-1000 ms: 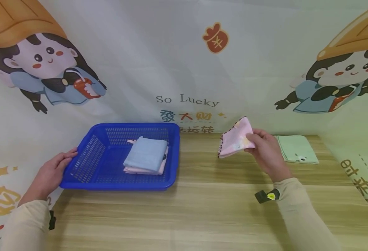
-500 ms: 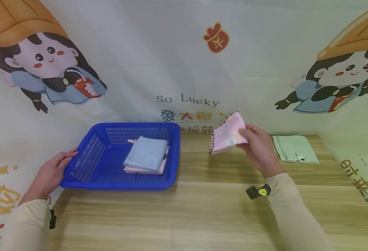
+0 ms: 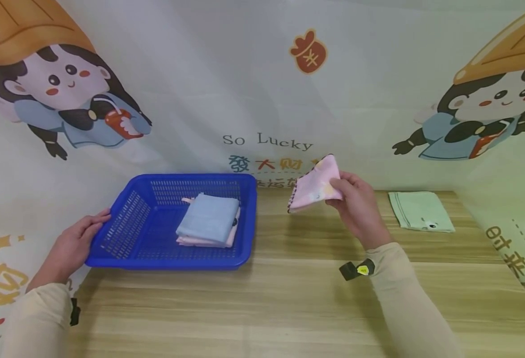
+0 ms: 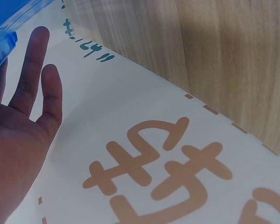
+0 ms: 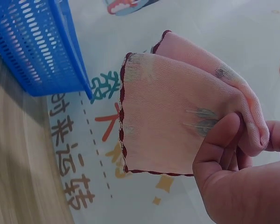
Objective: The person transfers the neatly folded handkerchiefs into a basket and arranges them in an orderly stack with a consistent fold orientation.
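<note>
"Pink cloth point(image 3: 313, 184): where is it to be found, and what has been changed?"

"It is held in the air over the counter point(image 3: 289, 308), just off centre toward 3 o'clock. Over the last second it has been carried toward 10 o'clock, so the gap to the blue basket point(image 3: 168, 263), at 8 o'clock, has been narrowed. The green cloth point(image 3: 416, 209), farther out at 3 o'clock, is no longer partly covered by the right hand point(image 3: 358, 206)."

"What is meant by that?"

"A carry is judged to be under way, not yet finished. The folded blue cloth point(image 3: 206, 219), lying toward the basket's 3 o'clock side, has been left in place."

"How is the right hand set?"

"Narrowly: a folded edge is pinched between thumb and fingers, and the rest is left jutting free toward 10 o'clock."

"And the left hand point(image 3: 71, 243)?"

"It is placed against the basket's rim at 9 o'clock. Two fingers are stretched free in the left wrist view; whether the rim is pinched cannot be told."
</note>
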Demonstrator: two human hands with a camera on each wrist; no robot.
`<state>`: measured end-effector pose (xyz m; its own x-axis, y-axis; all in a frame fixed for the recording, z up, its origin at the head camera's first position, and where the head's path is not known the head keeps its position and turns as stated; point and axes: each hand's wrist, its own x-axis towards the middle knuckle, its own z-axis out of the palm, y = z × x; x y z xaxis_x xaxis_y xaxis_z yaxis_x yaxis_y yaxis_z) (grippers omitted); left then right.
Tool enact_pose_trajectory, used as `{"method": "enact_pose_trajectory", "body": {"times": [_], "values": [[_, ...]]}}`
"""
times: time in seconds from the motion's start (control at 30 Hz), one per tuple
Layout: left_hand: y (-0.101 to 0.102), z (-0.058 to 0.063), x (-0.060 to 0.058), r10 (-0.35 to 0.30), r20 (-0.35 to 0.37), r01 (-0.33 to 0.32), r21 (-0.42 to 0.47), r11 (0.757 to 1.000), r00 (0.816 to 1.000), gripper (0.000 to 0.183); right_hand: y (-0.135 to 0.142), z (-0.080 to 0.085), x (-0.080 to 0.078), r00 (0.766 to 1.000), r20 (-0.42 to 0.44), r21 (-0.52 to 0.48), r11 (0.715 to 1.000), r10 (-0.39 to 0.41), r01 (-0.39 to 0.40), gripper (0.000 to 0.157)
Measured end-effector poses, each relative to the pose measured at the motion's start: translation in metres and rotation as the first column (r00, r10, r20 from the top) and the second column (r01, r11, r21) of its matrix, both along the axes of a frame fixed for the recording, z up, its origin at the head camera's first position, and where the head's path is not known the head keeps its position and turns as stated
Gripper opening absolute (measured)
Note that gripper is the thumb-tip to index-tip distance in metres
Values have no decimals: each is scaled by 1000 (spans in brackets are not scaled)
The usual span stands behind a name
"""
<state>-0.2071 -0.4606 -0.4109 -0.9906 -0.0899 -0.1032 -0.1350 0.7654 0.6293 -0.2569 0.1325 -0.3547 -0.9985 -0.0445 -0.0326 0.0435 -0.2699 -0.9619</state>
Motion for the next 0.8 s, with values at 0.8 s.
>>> {"method": "enact_pose_trajectory", "body": {"times": [0.8], "values": [[0, 0, -2, -14, -35, 12, -41, 999, 999, 64, -47, 2, -10, 1000, 30, -187, 982, -9, 14, 28]]}}
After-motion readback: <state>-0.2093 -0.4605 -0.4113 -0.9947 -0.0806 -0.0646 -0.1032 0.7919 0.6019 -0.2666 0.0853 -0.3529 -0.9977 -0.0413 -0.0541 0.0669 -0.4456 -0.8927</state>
